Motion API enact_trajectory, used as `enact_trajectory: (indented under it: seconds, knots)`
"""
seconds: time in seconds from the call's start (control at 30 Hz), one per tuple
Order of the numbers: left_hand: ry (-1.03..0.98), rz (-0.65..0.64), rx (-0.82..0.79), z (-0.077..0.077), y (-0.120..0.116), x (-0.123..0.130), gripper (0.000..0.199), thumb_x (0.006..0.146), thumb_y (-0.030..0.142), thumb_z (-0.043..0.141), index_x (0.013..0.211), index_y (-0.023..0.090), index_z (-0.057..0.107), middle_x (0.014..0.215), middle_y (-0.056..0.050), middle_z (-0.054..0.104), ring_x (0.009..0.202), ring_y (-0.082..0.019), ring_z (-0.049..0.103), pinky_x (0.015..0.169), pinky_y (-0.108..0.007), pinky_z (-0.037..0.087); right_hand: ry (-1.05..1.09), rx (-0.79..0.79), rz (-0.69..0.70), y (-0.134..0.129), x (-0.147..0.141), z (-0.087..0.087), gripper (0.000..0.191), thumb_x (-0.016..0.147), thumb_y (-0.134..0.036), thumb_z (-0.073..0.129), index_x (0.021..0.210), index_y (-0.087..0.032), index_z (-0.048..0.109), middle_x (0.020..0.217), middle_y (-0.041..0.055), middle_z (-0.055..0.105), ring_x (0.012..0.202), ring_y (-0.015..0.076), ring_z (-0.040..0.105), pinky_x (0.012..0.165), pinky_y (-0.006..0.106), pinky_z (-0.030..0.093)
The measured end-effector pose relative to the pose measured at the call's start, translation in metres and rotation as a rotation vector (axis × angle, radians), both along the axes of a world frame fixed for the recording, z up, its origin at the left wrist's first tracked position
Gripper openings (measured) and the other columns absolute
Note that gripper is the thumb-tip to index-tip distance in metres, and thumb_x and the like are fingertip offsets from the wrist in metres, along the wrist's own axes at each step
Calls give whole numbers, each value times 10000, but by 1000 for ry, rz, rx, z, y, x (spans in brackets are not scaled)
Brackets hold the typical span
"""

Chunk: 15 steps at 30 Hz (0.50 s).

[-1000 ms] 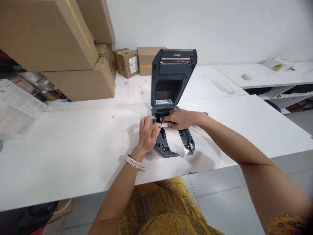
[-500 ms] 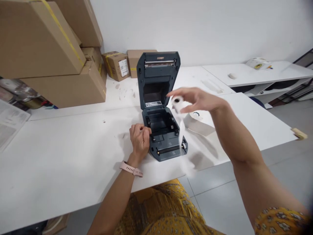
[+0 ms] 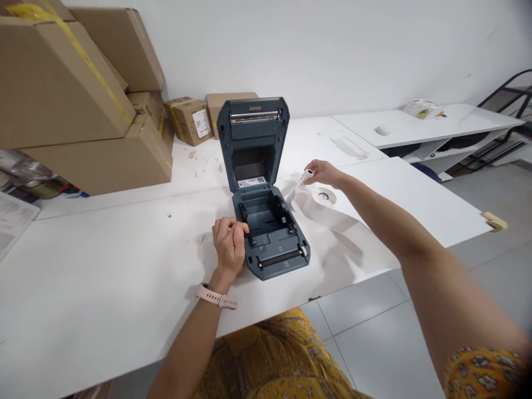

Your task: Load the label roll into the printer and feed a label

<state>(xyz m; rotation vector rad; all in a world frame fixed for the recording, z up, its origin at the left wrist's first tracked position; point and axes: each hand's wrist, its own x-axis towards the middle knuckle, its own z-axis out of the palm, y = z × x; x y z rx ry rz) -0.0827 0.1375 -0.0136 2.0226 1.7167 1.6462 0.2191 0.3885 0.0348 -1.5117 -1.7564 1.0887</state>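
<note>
Open printer (image 3: 262,191): stood on the white table (image 3: 116,277) mid-view, lid (image 3: 253,136) raised toward twelve o'clock, bay (image 3: 261,213) exposed. Clock positions below are taken from this bay.
Left hand (image 3: 230,246): placed at eight o'clock, fingers curled, touching the printer's edge; whether the edge is gripped or only leaned on cannot be told.
Right hand (image 3: 326,173): reached out to two o'clock, the small paper roll (image 3: 308,175) pinched between thumb and fingers.
Small roll's tail (image 3: 296,197): left loose below the roll; whether the roll itself is touching the table cannot be told.
Large paper roll (image 3: 324,195): laid between two and three o'clock, just beside the small one, its strip (image 3: 337,221) trailed toward four.
Cardboard boxes (image 3: 62,88): stacked at ten o'clock.
Handling the small roll: probably best gripped lightly, so that no paper is unwound or creased; its tail should be kept off the neighbouring strip, and the printer steadied without being pushed.
</note>
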Motion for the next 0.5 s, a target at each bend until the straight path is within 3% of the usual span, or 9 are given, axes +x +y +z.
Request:
enact_trajectory:
  seconds: [0.13, 0.23, 0.33, 0.5]
  knots:
    - [-3, -5, -12, 0, 0, -1, 525, 1104, 381, 289, 780, 238, 677, 844, -64, 597, 860, -242, 538, 866, -431, 384, -4, -58, 33, 3, 5, -9, 541, 416, -102, 961, 870, -185, 678, 916, 53, 719, 792, 191, 627, 805, 399, 576]
    - [3, 3, -19, 0, 0, -1, 537, 1105, 405, 280, 782, 239, 676, 845, -63, 601, 856, -240, 546, 866, -432, 387, 55, -107, 70, -4, 23, -12, 631, 494, -195, 958, 1073, -212, 709, 1157, 121, 749, 961, 251, 697, 940, 465, 580]
    - [-1, 13, -32, 1, 0, 0, 561, 1105, 436, 261, 779, 243, 674, 841, -62, 597, 854, -241, 558, 866, -435, 396, 118, -149, 102, -23, 58, -12, 635, 588, -343, 929, 1171, -235, 702, 1281, 155, 739, 1147, 310, 705, 1084, 527, 523]
    - [-37, -4, -26, 1, 0, 2, 549, 1103, 436, 278, 773, 244, 673, 828, -59, 592, 837, -238, 559, 860, -437, 402, 131, -253, 224, -72, 100, -15, 773, 587, -461, 943, 1292, -273, 685, 1364, 136, 723, 1297, 361, 660, 1152, 568, 479]
